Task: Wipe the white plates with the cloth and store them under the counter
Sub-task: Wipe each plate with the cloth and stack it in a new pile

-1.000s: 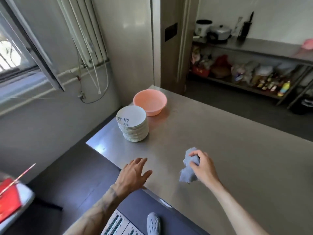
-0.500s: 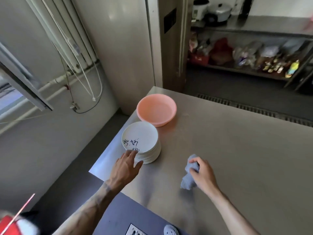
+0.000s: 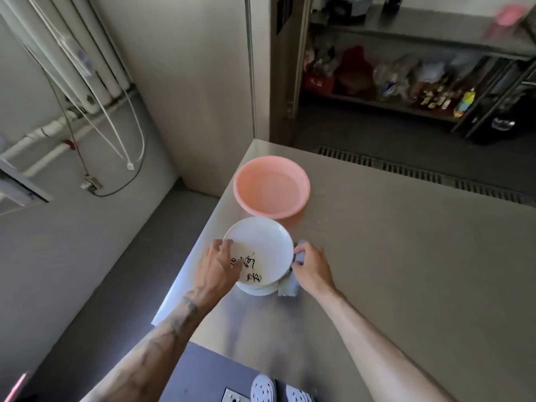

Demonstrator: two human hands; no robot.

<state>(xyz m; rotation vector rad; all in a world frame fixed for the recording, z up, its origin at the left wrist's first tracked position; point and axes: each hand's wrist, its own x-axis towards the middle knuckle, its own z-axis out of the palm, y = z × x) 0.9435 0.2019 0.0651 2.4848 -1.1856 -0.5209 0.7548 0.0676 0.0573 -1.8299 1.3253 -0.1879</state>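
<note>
The left hand (image 3: 216, 265) grips the near-left rim of the top plate (image 3: 266, 248), thumb on its ink-marked face, while the right hand (image 3: 310, 268) holds the bunched grey cloth (image 3: 288, 287) against the plate's right edge. That plate sits on the stack of white plates (image 3: 258, 290) at a corner of the steel counter (image 3: 406, 256), just beside a pink basin (image 3: 271, 187). Wiping looks barely begun, and the whole stack seems left to clean and store.

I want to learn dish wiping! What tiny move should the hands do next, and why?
Probably lift the top plate off the stack: the left hand grips its rim, and the right hand holds the cloth beside it, ready to wipe.
</note>
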